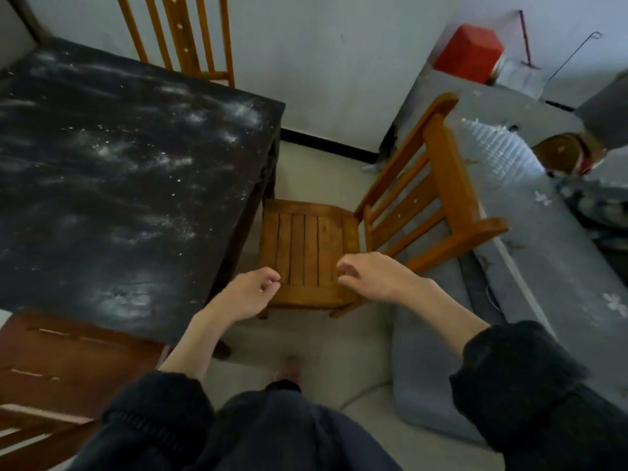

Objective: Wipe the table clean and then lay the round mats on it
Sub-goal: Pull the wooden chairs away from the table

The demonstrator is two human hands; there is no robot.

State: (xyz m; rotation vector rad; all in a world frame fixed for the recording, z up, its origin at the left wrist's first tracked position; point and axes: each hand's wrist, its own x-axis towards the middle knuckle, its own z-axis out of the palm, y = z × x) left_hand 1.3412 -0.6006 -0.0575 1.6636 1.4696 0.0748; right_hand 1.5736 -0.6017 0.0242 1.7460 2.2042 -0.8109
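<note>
Both hands hang empty with fingers loosely curled, the left hand (249, 294) just off the corner of the dusty black table (112, 185), the right hand (370, 275) over the wooden chair (309, 253) beside it. Bare floor (323, 351) lies open below; no round mats show.

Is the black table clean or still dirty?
Still dirty. White dust and specks lie smeared across the black table, and neither hand holds a cloth.

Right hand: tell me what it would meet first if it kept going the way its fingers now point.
Probably the slatted seat of the wooden chair, just below the right hand; depth is hard to judge.
</note>
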